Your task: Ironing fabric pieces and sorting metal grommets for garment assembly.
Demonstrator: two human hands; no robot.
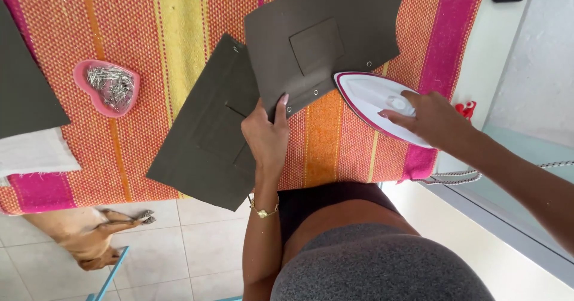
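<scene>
The left hand (267, 134) pinches the lower edge of the upper dark fabric piece (323, 37), thumb on top and fingers closed under it. This piece lies on the striped surface (149, 26) and overlaps a second dark fabric piece (203, 133) beside the hand. The right hand (431, 118) is closed around the handle of a white iron (373, 100), which stands just right of the upper piece. A pink heart-shaped dish of pins (107, 85) lies left of both pieces.
</scene>
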